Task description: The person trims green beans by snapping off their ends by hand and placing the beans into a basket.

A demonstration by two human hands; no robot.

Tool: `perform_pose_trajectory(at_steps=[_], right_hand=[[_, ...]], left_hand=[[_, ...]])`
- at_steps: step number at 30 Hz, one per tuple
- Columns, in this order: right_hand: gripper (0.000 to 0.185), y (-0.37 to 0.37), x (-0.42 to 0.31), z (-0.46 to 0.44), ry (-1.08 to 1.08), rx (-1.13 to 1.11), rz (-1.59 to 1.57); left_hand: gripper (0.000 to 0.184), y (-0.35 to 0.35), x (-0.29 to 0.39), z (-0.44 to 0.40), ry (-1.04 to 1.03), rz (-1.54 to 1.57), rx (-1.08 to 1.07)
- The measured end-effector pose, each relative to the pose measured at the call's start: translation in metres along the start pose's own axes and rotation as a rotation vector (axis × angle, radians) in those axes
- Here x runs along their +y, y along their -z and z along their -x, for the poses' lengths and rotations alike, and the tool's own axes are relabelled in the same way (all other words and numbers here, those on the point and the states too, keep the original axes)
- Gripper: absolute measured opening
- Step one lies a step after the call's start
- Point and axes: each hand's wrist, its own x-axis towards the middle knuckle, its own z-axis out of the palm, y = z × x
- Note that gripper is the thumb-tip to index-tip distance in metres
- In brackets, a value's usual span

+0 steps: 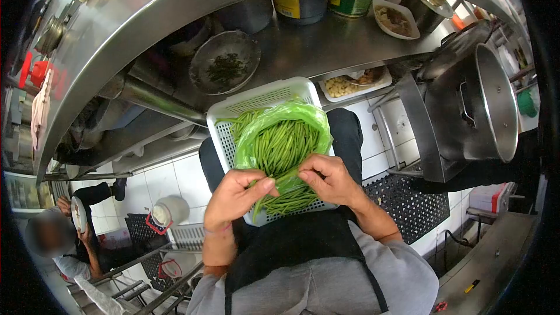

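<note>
A white perforated plastic basket rests on my lap, with an open green plastic bag inside it. Long green beans fill the bag, and more lie loose in the basket around it. Over the near side of the bag, my left hand is closed with thumb and fingers pinched on a green bean. Opposite it, my right hand pinches at the right end of what looks like the same bean, which spans the gap between both hands. My fingers partly cover the bean's ends.
Beyond the basket is a steel counter holding a bowl of chopped greens, tins and containers. A tray of pale pieces sits on the lower shelf. At right stands a large steel pot. Another person holds a plate at lower left.
</note>
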Motion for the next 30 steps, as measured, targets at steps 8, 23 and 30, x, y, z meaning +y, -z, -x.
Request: perform_pose_trajectory(at_steps=[8, 23, 30], right_hand=[[0.006, 0.000, -0.004, 0.002, 0.038, 0.076, 0.030], [0.004, -0.019, 0.003, 0.006, -0.010, 0.363, 0.121], [0.004, -0.010, 0.014, 0.000, -0.287, 0.385, -0.300]], left_hand=[[0.029, -0.010, -0.011, -0.014, 0.081, 0.222, 0.107], [0.028, -0.063, 0.002, -0.012, -0.192, -0.257, 0.019], [0.018, -0.065, 0.029, 0.007, -0.308, -0.194, 0.000]])
